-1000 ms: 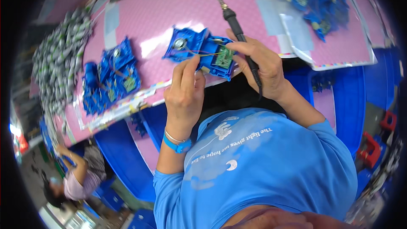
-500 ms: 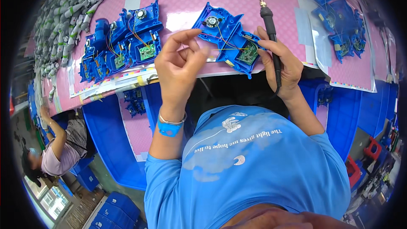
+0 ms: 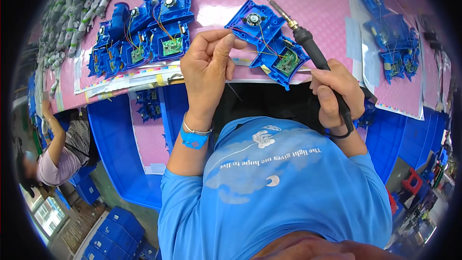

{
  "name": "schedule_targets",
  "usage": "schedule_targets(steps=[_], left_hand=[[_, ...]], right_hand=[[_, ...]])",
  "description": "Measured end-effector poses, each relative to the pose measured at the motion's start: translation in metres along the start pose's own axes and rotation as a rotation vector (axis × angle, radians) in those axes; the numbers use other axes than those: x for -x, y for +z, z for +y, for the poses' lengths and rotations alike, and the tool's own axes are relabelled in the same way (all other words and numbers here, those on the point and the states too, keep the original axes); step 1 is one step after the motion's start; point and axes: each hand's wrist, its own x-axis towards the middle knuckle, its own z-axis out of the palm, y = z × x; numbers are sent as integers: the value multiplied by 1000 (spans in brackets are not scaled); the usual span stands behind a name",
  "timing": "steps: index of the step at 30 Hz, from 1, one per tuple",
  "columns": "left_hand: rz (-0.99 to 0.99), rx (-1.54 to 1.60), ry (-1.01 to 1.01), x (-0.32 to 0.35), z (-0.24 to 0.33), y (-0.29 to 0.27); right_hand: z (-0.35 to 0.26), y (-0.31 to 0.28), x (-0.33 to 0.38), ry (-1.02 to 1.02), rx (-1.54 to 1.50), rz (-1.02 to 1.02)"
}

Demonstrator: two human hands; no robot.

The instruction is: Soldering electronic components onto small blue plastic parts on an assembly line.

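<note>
My right hand (image 3: 340, 94) is wrapped around the black handle of a soldering iron (image 3: 312, 48), its bare metal tip pointing up and to the left. Below the iron lies an opened blue plastic housing (image 3: 262, 36) in two halves. One half carries a round speaker (image 3: 253, 19), the other a green circuit board (image 3: 287, 62), with thin coloured wires running between them. My left hand (image 3: 208, 65) is closed in a pinch beside the housing's left edge. A thin strand hangs below that hand, and fine wire shows near its fingertips; what exactly it pinches is too small to make out.
More opened blue housings (image 3: 166, 29) with boards and speakers stand in a group on the left. Others (image 3: 392, 33) lie at the far right. Grey-and-green parts (image 3: 79, 7) are heaped at the back left. Blue bins (image 3: 120, 139) sit under the table edge. A co-worker (image 3: 60, 149) is at left.
My right hand with the soldering iron has drawn back to the right and nearer me, away from the circuit board. The left hand stays pinched, its fingers slightly more curled.
</note>
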Motion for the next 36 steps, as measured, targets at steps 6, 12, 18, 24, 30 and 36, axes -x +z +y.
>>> schedule_targets(steps=[6,12,18,24,30,36], left_hand=[[190,-670,486,-3,-20,-1],[159,-896,605,-6,-18,5],[144,-1063,668,-5,-21,4],[135,-1111,686,-4,-20,4],[123,-1137,676,-4,-18,5],[117,-1146,677,-3,-19,5]], right_hand=[[-7,-7,0,83,-87,-2],[-3,-9,-2,103,-93,-21],[1,-5,0,125,-66,-28],[3,-4,-2,120,-67,-46],[3,-3,-5,142,-85,-60],[2,-3,-6,170,-68,-68]])
